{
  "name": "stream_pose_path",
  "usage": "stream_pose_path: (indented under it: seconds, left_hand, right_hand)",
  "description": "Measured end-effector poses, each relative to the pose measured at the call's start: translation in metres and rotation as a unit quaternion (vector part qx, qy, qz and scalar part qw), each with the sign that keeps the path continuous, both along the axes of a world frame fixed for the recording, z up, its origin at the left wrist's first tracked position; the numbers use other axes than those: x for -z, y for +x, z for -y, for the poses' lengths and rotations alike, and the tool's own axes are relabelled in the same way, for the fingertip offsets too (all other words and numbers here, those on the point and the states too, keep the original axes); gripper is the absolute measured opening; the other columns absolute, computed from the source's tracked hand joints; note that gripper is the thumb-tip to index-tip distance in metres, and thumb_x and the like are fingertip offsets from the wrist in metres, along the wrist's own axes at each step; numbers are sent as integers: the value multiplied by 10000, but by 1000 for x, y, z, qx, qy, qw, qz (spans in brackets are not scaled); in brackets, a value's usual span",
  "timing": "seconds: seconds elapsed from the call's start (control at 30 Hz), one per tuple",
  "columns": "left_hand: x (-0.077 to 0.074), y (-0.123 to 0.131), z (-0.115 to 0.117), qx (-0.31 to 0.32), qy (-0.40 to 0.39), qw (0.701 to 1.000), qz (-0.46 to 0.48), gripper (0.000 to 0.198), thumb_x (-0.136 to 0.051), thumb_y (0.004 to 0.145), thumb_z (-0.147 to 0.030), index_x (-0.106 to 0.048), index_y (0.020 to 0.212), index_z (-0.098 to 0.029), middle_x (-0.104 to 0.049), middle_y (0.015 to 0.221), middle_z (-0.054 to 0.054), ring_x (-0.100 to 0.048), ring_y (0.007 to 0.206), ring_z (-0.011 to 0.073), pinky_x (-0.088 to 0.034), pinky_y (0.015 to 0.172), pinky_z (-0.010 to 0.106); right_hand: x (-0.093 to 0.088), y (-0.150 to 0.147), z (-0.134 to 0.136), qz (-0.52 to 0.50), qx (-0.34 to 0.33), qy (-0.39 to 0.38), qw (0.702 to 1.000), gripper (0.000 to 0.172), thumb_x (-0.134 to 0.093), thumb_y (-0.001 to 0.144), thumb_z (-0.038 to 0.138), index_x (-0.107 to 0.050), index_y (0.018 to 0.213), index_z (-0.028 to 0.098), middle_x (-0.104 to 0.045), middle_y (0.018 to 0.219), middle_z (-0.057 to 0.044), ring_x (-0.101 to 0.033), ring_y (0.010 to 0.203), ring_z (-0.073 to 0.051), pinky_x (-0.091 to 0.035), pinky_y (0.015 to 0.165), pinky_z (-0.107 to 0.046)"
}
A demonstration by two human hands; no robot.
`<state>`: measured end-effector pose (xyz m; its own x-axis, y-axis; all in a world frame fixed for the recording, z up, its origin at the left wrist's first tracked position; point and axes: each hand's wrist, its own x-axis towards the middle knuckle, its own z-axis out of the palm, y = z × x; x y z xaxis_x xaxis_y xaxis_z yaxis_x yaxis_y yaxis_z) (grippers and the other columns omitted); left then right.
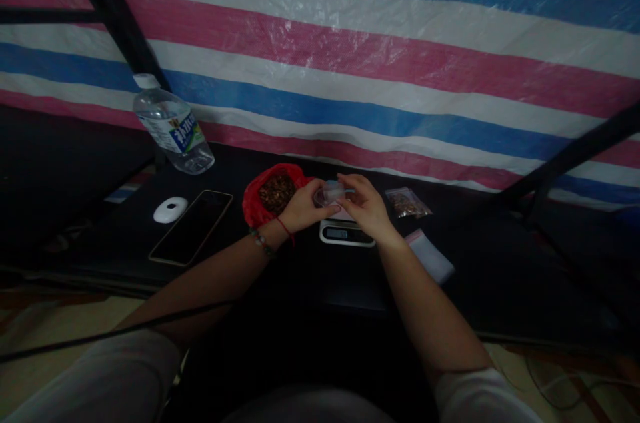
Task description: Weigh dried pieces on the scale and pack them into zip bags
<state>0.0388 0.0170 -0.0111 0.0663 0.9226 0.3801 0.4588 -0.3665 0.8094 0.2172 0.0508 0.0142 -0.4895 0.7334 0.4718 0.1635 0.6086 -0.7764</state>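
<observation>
My left hand (pixel 304 205) has its fingers and thumb curved round a small clear plastic cup (pixel 330 192). From the other side my right hand (pixel 369 207) also grips the cup; a pale blue edge shows by its fingers, too dim to make out. Both hands are above a small white digital scale (pixel 347 236), whose display faces me but is too small to read. Just left of the hands lies an opened red plastic bag (pixel 253 208) filled with small brown dried pieces (pixel 277 192). What the cup contains cannot be made out.
Right of the scale lie a clear zip bag of brown pieces (pixel 407 203) and flat clear bags (pixel 433 257). To the left are a phone (pixel 191 228), a white rounded case (pixel 171 210) and a water bottle (pixel 173 126). Striped sheeting (pixel 350 96) hangs behind the black table (pixel 310 276).
</observation>
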Motion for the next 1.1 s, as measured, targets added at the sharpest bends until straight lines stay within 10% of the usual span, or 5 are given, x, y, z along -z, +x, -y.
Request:
stream_pose_path:
  seconds: [0.33, 0.8, 1.1]
  left_hand:
    - [3, -9, -4, 24, 2, 984, 177, 385, -710, 717, -396, -569, 991, -164, -595, 822, 11, -561, 729, 140, -444, 678, 265]
    - [-2, -14, 1, 203, -230, 833, 460, 429, -595, 762, -496, -660, 1046, -182, -626, 836, 66, -591, 691, 168, -492, 617, 303]
    - [1, -2, 10, 278, -281, 830, 394, 377, -584, 773, -498, -667, 921, -161, -676, 738, 82, -645, 674, 218, -505, 633, 347]
  right_hand:
    - [20, 14, -24, -25, 52, -20, 998, 515, -598, 723, 177, -502, 1228, 223, -558, 1160, -82, -587, 1057, -197, -511, 898, -366]
    - [26, 26, -34, 115, 149, 97, 977, 585, -671, 736, 290, -502, 1291, 213, -529, 1338, -112, -446, 1277, -275, -303, 1095, -494]
    - [-4, 3, 13, 98, -51, 83, 990, 41, -649, 808, 285, -668, 816, 249, -565, 1294, -40, -423, 1307, -238, -336, 1076, -462]
